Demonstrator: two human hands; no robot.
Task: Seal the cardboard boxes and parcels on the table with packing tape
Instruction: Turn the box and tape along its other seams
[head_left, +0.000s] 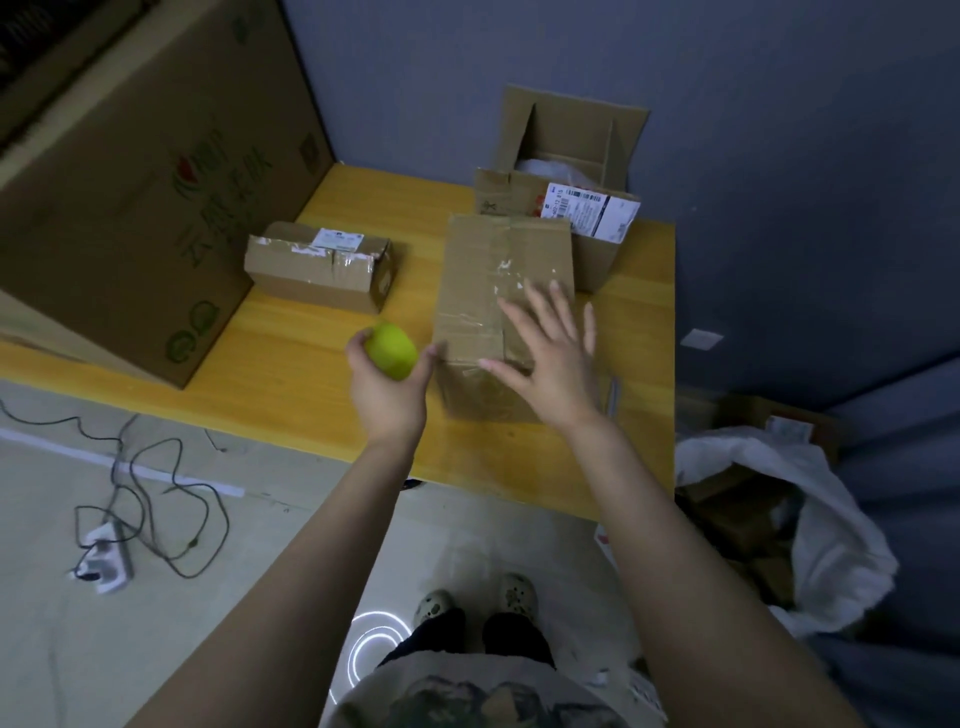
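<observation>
A tall cardboard box (483, 270) with clear tape along its top seam stands in the middle of the yellow table (311, 395). My right hand (550, 348) lies flat and spread on its top near corner. Just left of the box, my left hand (382, 384) grips a yellow-green roll of tape (393, 349), held above the table. A small taped parcel (319, 265) with a white label lies further left. Behind the tall box stands an open box (576, 171) with raised flaps and a shipping label.
A very large printed carton (140, 192) fills the table's left side. On the floor left lie a power strip and tangled cables (135, 499). A white bag with cardboard scraps (779, 519) sits by the table's right edge. The wall is close behind.
</observation>
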